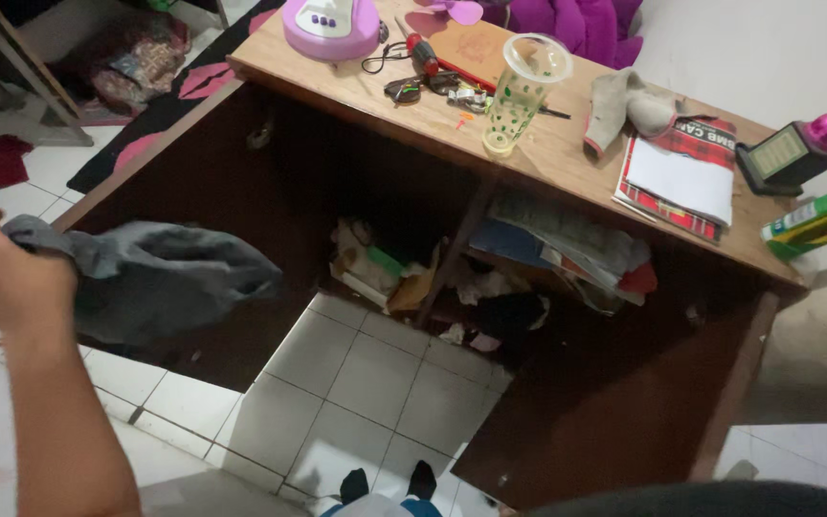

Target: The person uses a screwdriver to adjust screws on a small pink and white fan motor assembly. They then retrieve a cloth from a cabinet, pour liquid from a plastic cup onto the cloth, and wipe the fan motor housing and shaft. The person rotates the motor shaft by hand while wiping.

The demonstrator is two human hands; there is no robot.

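At the far left, the tiled floor (375,383) runs pale and bare beside the wooden desk (356,91), with a red scrap of cloth and a black rug with pink shapes (193,81) lying farther off. The left hand (7,278) is raised at the left edge of the view, its forearm coming up from the near bottom corner, wrist slightly bent. Its fingers are curled shut round one end of a grey cloth (165,278), which bunches and trails to the right, hanging in the air in front of the desk's dark left side panel, whether touching it or not I cannot tell.

To the right of the cloth the kneehole of the desk opens: a clear patch of floor tiles reaches in between the left panel and the dark right panel (605,402). At the back of that opening a low shelf is crammed with papers and clutter (528,258), split by an upright divider.

On the desktop, left to right, sit a pink rounded appliance (329,27), a small heap of keys and tools (428,81), a clear spotted plastic cup (521,91) near the front edge, a grey sock (624,105), a red-covered notebook (681,172) and a small dark box (782,155). The right hand is out of sight.
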